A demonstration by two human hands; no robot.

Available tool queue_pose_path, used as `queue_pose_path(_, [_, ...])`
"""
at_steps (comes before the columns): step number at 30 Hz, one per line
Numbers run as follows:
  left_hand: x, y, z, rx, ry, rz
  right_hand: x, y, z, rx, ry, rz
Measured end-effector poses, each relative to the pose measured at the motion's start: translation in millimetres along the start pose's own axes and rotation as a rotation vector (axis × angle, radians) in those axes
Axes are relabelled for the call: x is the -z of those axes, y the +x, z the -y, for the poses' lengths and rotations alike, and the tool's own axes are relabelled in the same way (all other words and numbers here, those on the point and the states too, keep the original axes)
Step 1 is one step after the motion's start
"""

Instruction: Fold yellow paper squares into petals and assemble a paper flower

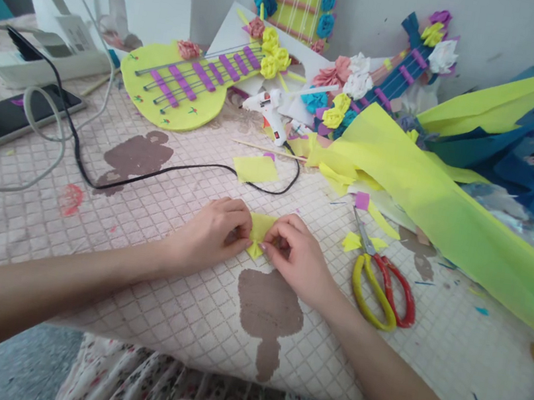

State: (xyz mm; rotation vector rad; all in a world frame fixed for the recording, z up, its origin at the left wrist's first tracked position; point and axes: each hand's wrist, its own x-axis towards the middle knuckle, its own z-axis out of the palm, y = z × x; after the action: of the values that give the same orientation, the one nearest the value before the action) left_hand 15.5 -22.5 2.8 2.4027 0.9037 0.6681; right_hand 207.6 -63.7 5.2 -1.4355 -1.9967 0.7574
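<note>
A small piece of yellow crepe paper [261,227] is pinched between my two hands just above the quilted cloth, its near edge creased. My left hand [211,235] grips its left side with thumb and fingertips. On the opposite side, my right hand [296,254] is closed on the paper the same way. Beyond them lies a flat yellow paper square [255,169], with the black cord of a white glue gun [272,115] looping around it. Scissors with red and yellow handles [377,287] rest to the right of my right hand, blades pointing away.
A yellow paper guitar [178,90] and a blue paper guitar [389,88] with paper flowers lie at the back. Long yellow crepe sheets [427,204] spread across the right. A phone [8,118], cables and a power strip [51,61] occupy the left. Paper scraps lie around the scissors.
</note>
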Motion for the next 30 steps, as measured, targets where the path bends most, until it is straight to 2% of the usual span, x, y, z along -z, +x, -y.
queue_pose_path(12, [0.4, 0.3, 0.2, 0.019, -0.002, 0.025, 2.8, -0.1, -0.1, 0.008, 0.004, 0.017])
queue_pose_path(30, [-2.1, 0.6, -0.3, 0.044, 0.031, 0.001, -1.0, 0.0, 2.5, 0.004, -0.058, -0.012])
